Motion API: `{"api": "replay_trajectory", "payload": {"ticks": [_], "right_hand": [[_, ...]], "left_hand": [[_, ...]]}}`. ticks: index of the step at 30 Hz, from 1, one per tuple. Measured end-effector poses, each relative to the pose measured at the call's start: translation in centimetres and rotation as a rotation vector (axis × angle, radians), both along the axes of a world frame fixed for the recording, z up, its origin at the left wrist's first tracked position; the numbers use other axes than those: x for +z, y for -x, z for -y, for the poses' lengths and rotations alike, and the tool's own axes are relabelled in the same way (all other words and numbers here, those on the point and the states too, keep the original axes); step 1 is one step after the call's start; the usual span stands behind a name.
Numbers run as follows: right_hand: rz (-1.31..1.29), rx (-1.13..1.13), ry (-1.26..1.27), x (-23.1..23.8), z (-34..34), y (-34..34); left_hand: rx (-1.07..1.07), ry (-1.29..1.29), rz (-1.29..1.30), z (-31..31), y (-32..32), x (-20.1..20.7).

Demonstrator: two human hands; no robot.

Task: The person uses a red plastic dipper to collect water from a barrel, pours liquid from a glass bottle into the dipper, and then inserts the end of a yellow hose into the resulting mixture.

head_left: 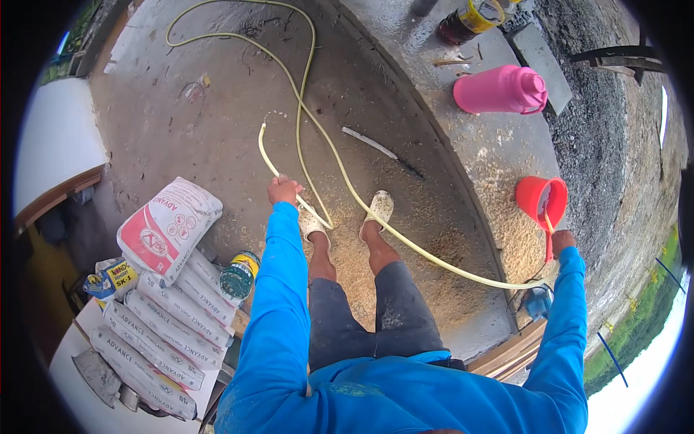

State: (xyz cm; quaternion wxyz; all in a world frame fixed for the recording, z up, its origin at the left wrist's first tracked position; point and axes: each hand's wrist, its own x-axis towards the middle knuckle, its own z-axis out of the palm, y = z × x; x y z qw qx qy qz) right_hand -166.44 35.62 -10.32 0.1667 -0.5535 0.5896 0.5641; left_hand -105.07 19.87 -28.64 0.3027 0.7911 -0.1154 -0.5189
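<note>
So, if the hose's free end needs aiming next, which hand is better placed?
Probably the left hand: it grips the yellow hose near its free end, while the right hand is off to the side, holding the red dipper.

Concrete floor (159, 130) beneath a pale-yellow hose (434, 258), a thin whitish stick (370, 143) and patches of sawdust (350, 278)
</note>
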Motion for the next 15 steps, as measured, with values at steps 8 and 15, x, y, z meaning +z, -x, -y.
{"api": "replay_trajectory", "payload": {"ticks": [8, 15], "right_hand": [[0.065, 0.041, -0.089, 1.2, 0.7, -0.9], [0.067, -0.864, 0.548, -0.6, -0.6, -1.4]], "left_hand": [[-0.264, 0.037, 0.373, -0.1, -1.2, -0.6], [-0.473, 0.297, 0.279, 8.7, -2.0, 5.2]]}}
